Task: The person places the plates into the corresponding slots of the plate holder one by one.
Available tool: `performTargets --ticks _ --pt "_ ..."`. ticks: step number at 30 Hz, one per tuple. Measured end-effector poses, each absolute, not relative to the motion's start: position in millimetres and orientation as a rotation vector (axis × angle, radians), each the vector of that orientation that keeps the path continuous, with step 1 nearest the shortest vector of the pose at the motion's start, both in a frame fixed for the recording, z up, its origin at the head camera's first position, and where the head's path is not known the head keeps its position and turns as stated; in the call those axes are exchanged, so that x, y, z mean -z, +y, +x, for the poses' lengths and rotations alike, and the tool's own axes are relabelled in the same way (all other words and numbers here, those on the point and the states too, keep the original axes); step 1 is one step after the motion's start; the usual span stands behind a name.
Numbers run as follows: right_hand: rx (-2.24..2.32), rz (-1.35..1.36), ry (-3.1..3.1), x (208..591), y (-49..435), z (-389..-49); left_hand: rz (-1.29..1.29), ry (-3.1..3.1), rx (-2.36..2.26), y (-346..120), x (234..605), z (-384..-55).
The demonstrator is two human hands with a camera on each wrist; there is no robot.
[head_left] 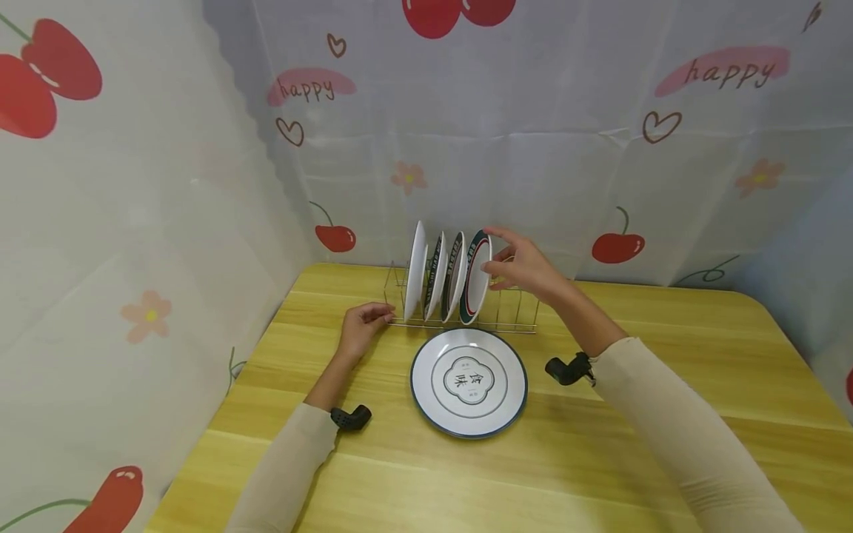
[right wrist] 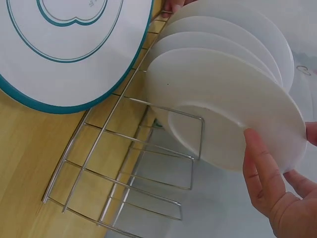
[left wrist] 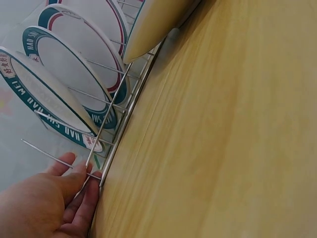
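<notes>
A wire dish rack [head_left: 514, 326] holds several plates standing on edge in a row. My right hand [head_left: 526, 268] grips the rightmost plate [head_left: 477, 283], which has a dark green rim band with a red ring inside it. In the right wrist view the plate's white back [right wrist: 218, 89] faces me, with a fingertip against it and other fingers at its edge. At the rack's left end, my left hand [head_left: 360, 326] pinches the wire frame between thumb and fingers, as the left wrist view shows. The leftmost upright plate [head_left: 416, 270] stands close to that hand.
A white plate with a blue rim [head_left: 469, 428] and Chinese characters lies flat in front of the rack on the wooden table [head_left: 666, 414]. Bare rack slots show right of the upright plates. A cherry-patterned cloth [head_left: 533, 170] hangs behind and to the left.
</notes>
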State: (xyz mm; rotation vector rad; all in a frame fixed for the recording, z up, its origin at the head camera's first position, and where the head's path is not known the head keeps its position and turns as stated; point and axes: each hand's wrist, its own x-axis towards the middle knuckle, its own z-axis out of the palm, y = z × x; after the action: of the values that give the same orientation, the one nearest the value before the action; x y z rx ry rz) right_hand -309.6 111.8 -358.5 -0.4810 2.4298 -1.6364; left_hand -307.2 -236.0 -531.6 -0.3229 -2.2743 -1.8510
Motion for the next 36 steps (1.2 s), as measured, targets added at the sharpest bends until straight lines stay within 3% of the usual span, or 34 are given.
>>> performTargets --ticks 6,24,36 --pt "1.643 -0.454 2.400 361 105 -312 -0.308 -2.283 1.849 -228 504 -290" --pt "1.647 -0.479 2.404 372 101 -314 -0.304 -2.300 1.830 -230 506 -292" --pt "1.663 -0.446 2.378 400 121 -269 -0.306 -2.289 1.852 -231 508 -293"
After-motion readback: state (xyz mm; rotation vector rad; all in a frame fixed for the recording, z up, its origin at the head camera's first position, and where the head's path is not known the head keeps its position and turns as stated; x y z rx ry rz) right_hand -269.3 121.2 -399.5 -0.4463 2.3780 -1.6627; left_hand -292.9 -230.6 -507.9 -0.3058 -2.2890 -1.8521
